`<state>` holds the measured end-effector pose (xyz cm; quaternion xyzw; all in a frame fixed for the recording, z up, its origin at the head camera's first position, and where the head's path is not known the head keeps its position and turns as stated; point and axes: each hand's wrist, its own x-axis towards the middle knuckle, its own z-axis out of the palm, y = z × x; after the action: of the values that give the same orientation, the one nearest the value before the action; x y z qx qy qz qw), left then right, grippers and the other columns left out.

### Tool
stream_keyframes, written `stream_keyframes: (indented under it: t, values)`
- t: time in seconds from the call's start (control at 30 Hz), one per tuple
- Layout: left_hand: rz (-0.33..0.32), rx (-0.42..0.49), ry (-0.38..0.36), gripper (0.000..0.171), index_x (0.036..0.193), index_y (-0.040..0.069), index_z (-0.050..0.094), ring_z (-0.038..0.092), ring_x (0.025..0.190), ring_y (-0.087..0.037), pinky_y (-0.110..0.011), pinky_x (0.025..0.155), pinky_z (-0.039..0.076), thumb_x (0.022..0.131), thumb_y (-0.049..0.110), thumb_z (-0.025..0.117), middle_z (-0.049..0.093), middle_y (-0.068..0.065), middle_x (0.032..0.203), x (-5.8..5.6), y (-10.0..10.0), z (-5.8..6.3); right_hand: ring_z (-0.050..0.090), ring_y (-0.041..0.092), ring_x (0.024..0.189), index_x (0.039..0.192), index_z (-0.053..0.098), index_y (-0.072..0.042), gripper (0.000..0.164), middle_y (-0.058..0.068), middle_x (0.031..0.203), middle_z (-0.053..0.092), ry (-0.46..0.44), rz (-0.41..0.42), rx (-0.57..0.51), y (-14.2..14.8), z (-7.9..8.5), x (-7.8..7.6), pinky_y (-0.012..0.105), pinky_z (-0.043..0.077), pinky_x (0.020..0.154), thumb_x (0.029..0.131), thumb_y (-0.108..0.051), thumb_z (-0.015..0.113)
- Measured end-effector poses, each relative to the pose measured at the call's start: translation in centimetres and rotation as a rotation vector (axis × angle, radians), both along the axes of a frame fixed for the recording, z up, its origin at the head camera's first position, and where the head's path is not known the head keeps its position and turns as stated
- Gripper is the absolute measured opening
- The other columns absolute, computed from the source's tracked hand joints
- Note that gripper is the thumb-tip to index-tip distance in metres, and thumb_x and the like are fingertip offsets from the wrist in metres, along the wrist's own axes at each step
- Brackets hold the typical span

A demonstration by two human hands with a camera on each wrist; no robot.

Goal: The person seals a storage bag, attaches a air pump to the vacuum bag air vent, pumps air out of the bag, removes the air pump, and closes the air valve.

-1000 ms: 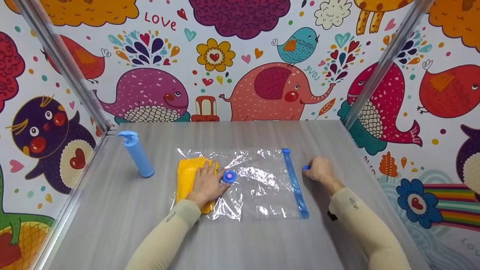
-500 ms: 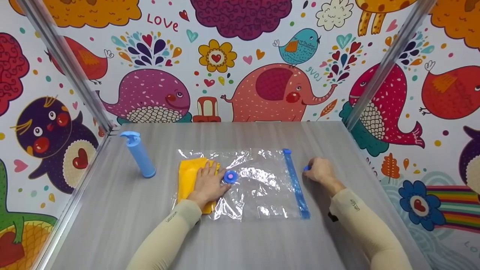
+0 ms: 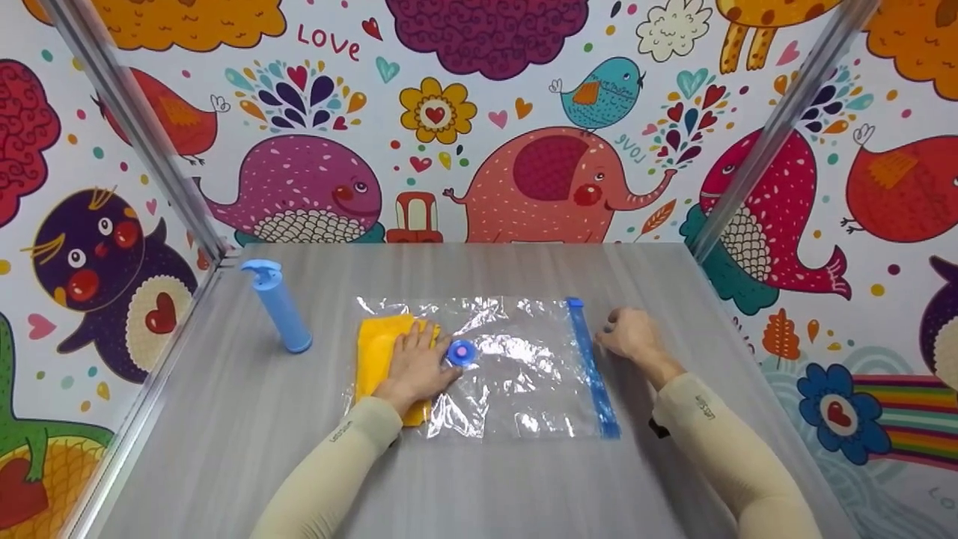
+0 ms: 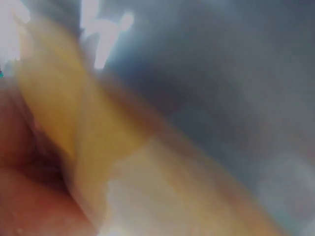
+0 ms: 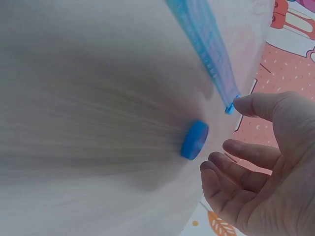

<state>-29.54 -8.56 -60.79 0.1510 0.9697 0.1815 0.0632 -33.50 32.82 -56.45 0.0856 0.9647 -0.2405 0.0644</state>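
A clear plastic vacuum bag (image 3: 524, 389) with a blue zip strip (image 3: 593, 367) along its right end lies flat. Inside its left part is a folded yellow item (image 3: 376, 352), and a round blue valve (image 3: 462, 352) sits beside it. My left hand (image 3: 419, 370) rests on the bag over the yellow item, fingers spread. The left wrist view is blurred. To the right of the zip, my right hand (image 3: 632, 337) hovers with loosely bent fingers holding nothing. A round blue cap (image 5: 195, 140) stands on the table by its fingertips, hidden in the head view.
A light blue hand pump (image 3: 283, 311) stands upright at the left of the grey table (image 3: 479, 494). Walls with cartoon print and metal posts (image 3: 778, 135) enclose the back and sides. A small zip slider (image 3: 575, 302) sits at the strip's far end.
My right hand has let go of the blue cap, and its fingers have loosened and shifted slightly left. The left hand stays in place on the bag.
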Motion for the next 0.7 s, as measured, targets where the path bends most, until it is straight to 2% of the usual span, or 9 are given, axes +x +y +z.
stream_keyframes:
  t: [0.23, 0.53, 0.7]
  values:
    - [0.001, 0.018, 0.017, 0.077, 0.168, 0.014, 0.053, 0.022, 0.173, -0.052, -0.072, 0.141, 0.02, 0.103, 0.053, 0.072, 0.031, -0.024, 0.184, -0.2, -0.3, 0.0, 0.074, 0.049, 0.125, 0.137, 0.071, 0.009, 0.051, 0.033, 0.136, 0.075, 0.104, 0.07, 0.063, -0.7, 0.1, 0.3, 0.061, 0.064, 0.106, 0.102, -0.028, 0.077]
    - [0.007, 0.072, 0.023, 0.077, 0.166, 0.012, 0.055, 0.023, 0.172, -0.055, -0.069, 0.141, 0.023, 0.101, 0.047, 0.076, 0.031, -0.028, 0.183, 0.1, -1.2, 0.8, 0.076, 0.044, 0.119, 0.139, 0.072, 0.004, 0.05, 0.029, 0.135, 0.076, 0.1, 0.061, 0.081, -1.4, 0.5, 0.3, 0.059, 0.066, 0.104, 0.103, -0.031, 0.075]
    - [0.04, 0.112, 0.051, 0.068, 0.161, 0.01, 0.061, 0.033, 0.169, -0.054, -0.067, 0.14, 0.028, 0.102, 0.04, 0.076, 0.042, -0.027, 0.178, 0.1, -1.8, 1.4, 0.077, 0.048, 0.115, 0.131, 0.075, 0.01, 0.049, 0.032, 0.126, 0.079, 0.192, 0.127, 0.077, -2.1, 0.2, 0.1, 0.061, 0.065, 0.101, 0.097, -0.025, 0.079]
